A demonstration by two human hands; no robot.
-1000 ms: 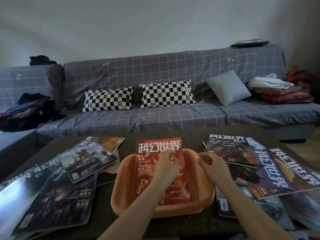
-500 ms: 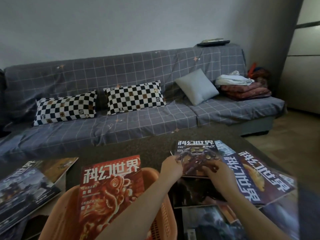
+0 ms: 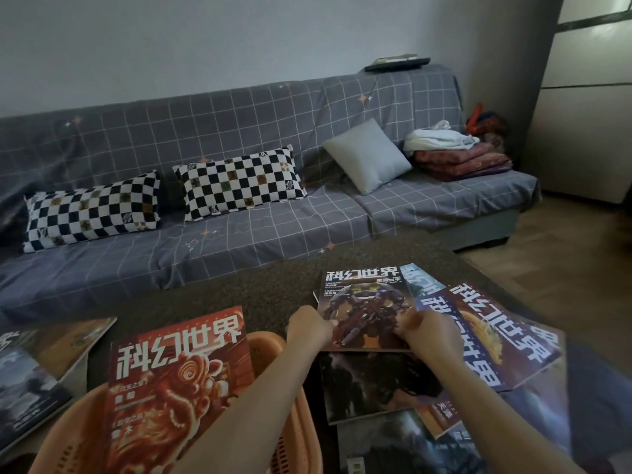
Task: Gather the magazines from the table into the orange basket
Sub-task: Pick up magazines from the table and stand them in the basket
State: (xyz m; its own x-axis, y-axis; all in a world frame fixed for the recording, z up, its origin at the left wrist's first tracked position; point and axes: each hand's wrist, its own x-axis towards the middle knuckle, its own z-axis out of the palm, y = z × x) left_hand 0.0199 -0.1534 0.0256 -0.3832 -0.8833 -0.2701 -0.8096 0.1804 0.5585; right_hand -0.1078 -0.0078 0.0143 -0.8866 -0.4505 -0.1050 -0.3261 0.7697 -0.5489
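Both hands grip the robot magazine (image 3: 364, 302) at its near edge: the left hand (image 3: 307, 328) pinches the near-left corner with curled fingers, the right hand (image 3: 431, 335) curls over the near-right corner. This magazine lies on top of the right-hand pile on the table (image 3: 239, 289), title at its far end, long axis running from 6 to 12 o'clock, tilted only slightly. At its 3 o'clock, partly under it, is a blue magazine (image 3: 432, 302), and over that a magazine with a gold planet (image 3: 492, 326); both have titles running toward 5 o'clock. A dark magazine (image 3: 372, 384) lies at its 6 o'clock, under the forearms.

At 8 o'clock from the hands the orange basket (image 3: 294, 436) holds a red magazine (image 3: 178, 378), top end propped on the far rim and pointing to about 1 o'clock. More magazines (image 3: 44, 364) lie at 9 o'clock of the basket.
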